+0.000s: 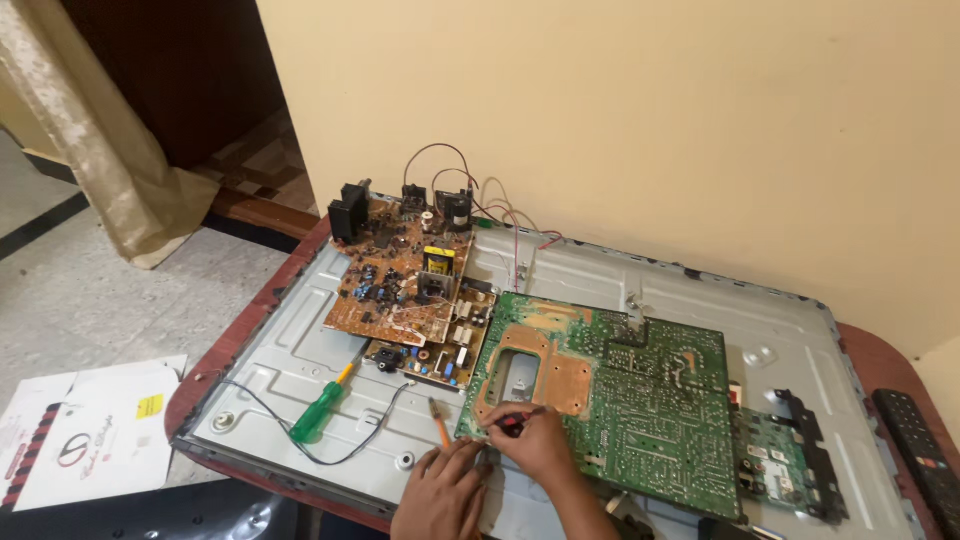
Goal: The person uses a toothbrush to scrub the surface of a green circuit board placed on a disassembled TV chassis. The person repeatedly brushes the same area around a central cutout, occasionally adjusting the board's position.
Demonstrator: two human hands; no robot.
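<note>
Right hand [540, 442] pinches a red-tipped probe [518, 421], tip touching the green circuit board [620, 400]'s near-left corner. Left hand [445, 492] rests loosely curled, empty, just beside.

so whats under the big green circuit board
The green circuit board lies on the grey metal back panel; the panel area beneath it is hidden.

Hands [500, 465] on green circuit board [610, 395]

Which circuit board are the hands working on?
The big green board, at its near left corner. Both the left hand and right hand touch it; the brown board lies farther back.
</note>
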